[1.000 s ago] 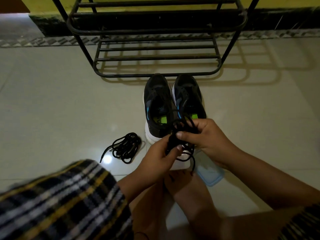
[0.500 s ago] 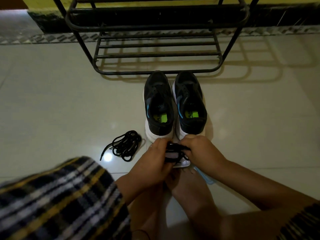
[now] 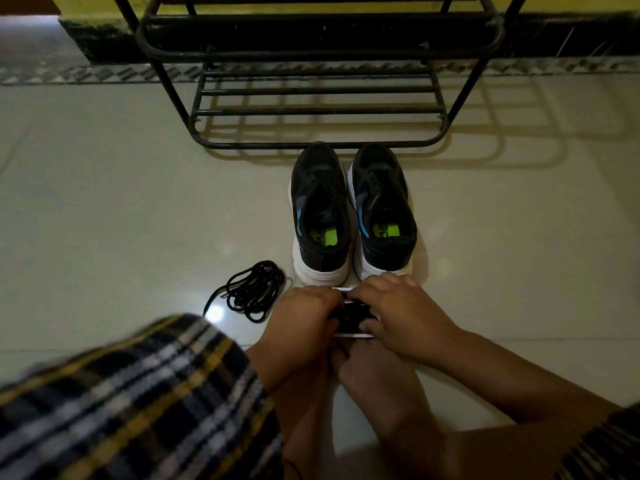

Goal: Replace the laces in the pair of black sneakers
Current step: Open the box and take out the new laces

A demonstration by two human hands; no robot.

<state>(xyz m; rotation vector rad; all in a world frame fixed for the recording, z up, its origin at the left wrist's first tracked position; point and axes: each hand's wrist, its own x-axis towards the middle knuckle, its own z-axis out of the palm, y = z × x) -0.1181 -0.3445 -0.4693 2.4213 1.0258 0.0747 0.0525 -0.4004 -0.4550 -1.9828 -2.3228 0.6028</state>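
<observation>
My hands dropped low; left hand (image 3: 304,315) and right hand (image 3: 403,313) pinch the black lace bundle (image 3: 351,315), black sneakers (image 3: 320,216) just ahead.

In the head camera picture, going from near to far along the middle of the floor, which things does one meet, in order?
The two hands holding a bundle of black laces → the pair of black sneakers → the black metal shoe rack → the wall base.
</observation>
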